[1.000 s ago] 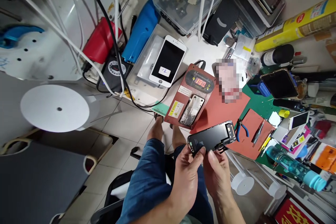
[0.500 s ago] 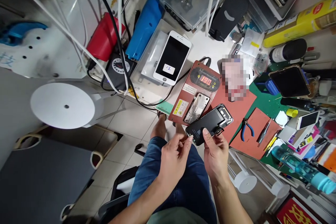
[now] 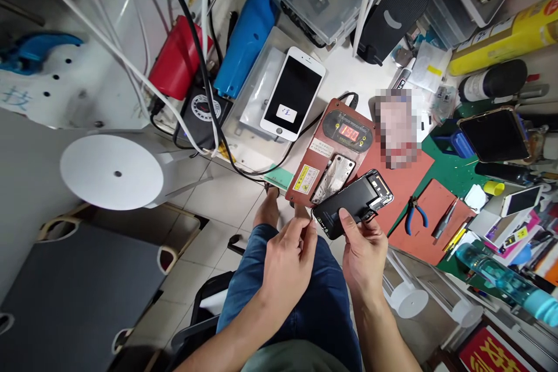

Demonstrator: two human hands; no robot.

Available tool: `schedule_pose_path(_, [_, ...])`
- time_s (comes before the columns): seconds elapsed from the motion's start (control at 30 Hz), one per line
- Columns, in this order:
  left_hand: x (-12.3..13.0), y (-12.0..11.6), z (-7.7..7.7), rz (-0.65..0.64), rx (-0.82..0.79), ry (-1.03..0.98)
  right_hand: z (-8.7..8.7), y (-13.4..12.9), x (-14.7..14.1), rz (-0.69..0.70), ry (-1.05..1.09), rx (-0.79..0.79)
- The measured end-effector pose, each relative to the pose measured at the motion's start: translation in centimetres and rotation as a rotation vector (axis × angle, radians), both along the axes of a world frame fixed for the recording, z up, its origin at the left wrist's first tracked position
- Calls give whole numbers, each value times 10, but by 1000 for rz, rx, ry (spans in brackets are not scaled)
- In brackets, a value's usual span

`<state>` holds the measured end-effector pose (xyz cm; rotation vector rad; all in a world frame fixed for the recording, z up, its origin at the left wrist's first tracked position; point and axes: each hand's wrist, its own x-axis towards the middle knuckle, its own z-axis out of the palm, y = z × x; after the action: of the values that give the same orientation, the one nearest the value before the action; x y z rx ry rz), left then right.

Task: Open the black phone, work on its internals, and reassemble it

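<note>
My right hand (image 3: pixel 365 253) holds a black phone screen assembly (image 3: pixel 351 206) with its back side up, thumb lying on top. Bare metal parts and a flex cable show at the screen's right end. At the lower left corner of the screen is my left hand (image 3: pixel 291 253), its thumb and fingers pinched together. Whatever sits between those fingertips is too small to make out. Just beyond the screen lies a reddish-brown heating plate (image 3: pixel 305 154) with a lit red number display (image 3: pixel 350 132) and a metal pad (image 3: pixel 333 179).
A white phone (image 3: pixel 294 93) rests on a clear plastic box (image 3: pixel 238 122). Blue-handled pliers (image 3: pixel 415 215) and a pointed tool (image 3: pixel 444 220) lie on a brown mat (image 3: pixel 429 241) to the right. A black cable (image 3: pixel 279 165) runs behind the heating plate. A teal bottle (image 3: pixel 505 279) lies at the right.
My left fingertips have drawn slightly left, off the screen's corner. The right hand keeps its hold on the screen. The whole view has shifted a little.
</note>
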<state>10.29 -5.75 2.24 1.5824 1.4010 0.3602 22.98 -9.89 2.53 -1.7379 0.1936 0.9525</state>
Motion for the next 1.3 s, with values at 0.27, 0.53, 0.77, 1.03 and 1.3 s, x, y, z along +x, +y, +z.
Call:
schedule_pose_path(0.27, [5,5,-1,-84,176,77,2,6,4,-43,-20,-22])
schedule_pose_path(0.53, [8,8,-2,-121,258,154,5,10,4,-17,-38,-37])
schedule_pose_path(0.77, [9,12,-6,-143,381,240,5,9,3,-35,-53,-32])
schedule_pose_path(1.03, [12,18,-4,-159,443,300,5,9,4,2,-80,-58])
schedule_pose_path(1.3, [7,19,-3,-145,413,303,5,4,4,27,-54,-46])
